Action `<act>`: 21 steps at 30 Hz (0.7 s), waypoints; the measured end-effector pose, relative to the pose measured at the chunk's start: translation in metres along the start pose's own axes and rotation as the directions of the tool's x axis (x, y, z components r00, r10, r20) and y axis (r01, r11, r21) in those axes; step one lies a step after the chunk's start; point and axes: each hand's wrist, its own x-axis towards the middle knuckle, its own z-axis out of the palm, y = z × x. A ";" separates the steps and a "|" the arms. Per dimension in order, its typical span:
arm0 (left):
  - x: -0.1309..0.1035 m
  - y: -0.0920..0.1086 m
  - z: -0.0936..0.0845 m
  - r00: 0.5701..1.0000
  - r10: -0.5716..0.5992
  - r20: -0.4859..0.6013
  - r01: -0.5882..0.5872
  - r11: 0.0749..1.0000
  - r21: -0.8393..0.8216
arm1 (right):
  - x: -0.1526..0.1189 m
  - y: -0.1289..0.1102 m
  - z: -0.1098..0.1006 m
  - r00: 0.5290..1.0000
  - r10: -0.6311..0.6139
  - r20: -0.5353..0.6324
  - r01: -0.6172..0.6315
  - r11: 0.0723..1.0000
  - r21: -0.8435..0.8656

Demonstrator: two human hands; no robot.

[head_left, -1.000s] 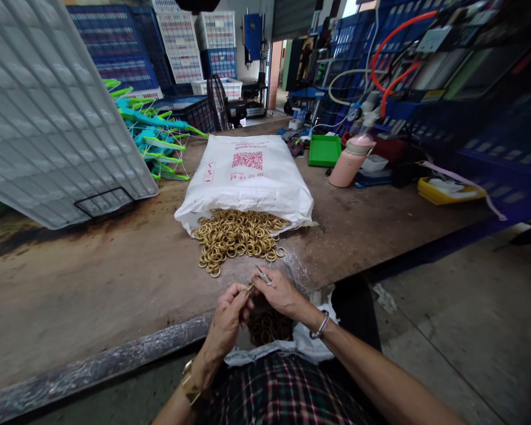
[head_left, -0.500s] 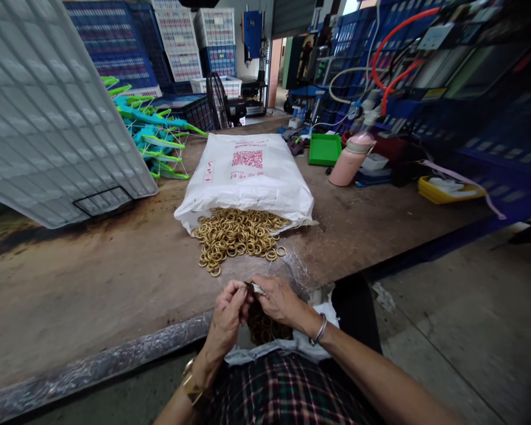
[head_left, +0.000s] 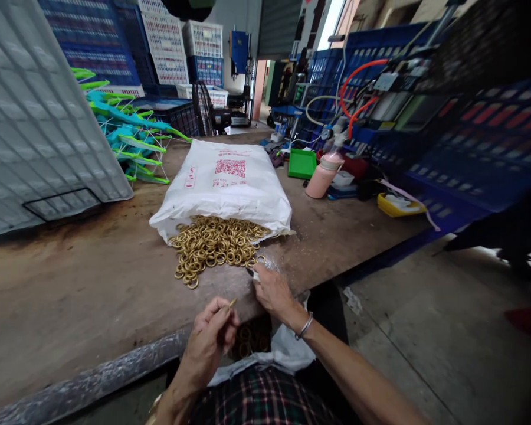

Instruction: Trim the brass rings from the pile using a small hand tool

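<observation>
My left hand [head_left: 207, 330] pinches a brass-coloured ring [head_left: 233, 303], seen nearly edge-on, above the table's front edge. To its right, my right hand [head_left: 275, 292] is closed around a small tool [head_left: 254, 274] with a dark tip and a pale grip; its exact kind is hard to make out. That tip is close to the near right side of a heap of brass-coloured rings [head_left: 216, 243]. The heap spills from the mouth of a white printed sack [head_left: 259, 177] lying on the table. Below my hands, more rings [head_left: 248, 339] lie in a whitish bag [head_left: 287, 349] at my lap.
A large pale ribbed crate [head_left: 57, 130] stands at left, beside turquoise and green plastic parts [head_left: 128, 136]. On the right are a green tray [head_left: 301, 164], a pink bottle [head_left: 322, 177], a yellow tray [head_left: 398, 205] and a machine with orange hoses [head_left: 351, 97].
My hands have come apart. The right one, with the tool, has moved forward toward the heap, while the left one keeps the ring. The view has turned slightly right.
</observation>
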 end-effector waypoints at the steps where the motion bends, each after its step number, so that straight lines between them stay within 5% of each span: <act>1: 0.002 0.000 0.000 1.000 -0.021 -0.015 0.020 0.999 -0.032 | 0.005 0.006 -0.003 0.998 0.046 -0.040 -0.046 0.999 0.005; 5: 0.007 -0.002 -0.005 0.994 -0.079 -0.079 0.072 0.993 -0.092 | 0.022 0.022 -0.012 0.983 0.153 -0.103 -0.152 0.988 0.018; 14: 0.009 0.002 -0.015 0.978 -0.204 -0.048 0.182 0.942 -0.281 | 0.028 0.028 -0.012 0.989 0.133 -0.064 -0.134 0.991 -0.004; 18: 0.013 0.003 -0.017 0.966 -0.244 -0.085 0.201 0.916 -0.347 | 0.025 0.029 -0.008 0.987 0.120 -0.111 -0.103 0.984 0.146; 21: 0.014 0.001 -0.015 0.978 -0.170 -0.119 0.135 0.957 -0.257 | 0.019 0.017 -0.006 0.985 0.117 -0.125 -0.061 0.921 0.385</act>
